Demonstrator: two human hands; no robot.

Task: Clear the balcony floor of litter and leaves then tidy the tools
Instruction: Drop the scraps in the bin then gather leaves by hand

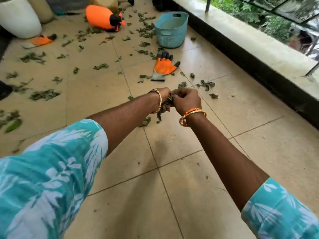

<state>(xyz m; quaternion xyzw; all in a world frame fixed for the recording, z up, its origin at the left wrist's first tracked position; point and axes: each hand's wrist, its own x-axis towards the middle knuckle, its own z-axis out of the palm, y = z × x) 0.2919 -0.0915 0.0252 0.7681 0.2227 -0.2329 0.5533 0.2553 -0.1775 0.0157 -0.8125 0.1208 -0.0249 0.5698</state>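
My left hand [161,98] and my right hand [186,100] meet above the tiled floor, both curled round one bunch of wilted green leaves [166,105]; a few leaves dangle below the hands. Many more leaves [44,94] lie scattered over the tiles beyond. An orange gardening glove with black claw tips [164,66] lies flat just past my hands. A second orange glove [41,40] lies at the far left. A light blue plastic basket [170,30] stands upright near the balcony wall. An orange spray bottle [101,17] lies on its side at the back.
A large white pot [19,18] and a beige pot [42,7] stand at the back left. A low black-faced parapet wall [241,54] with a railing runs along the right. A dark object [4,90] sits at the left edge.
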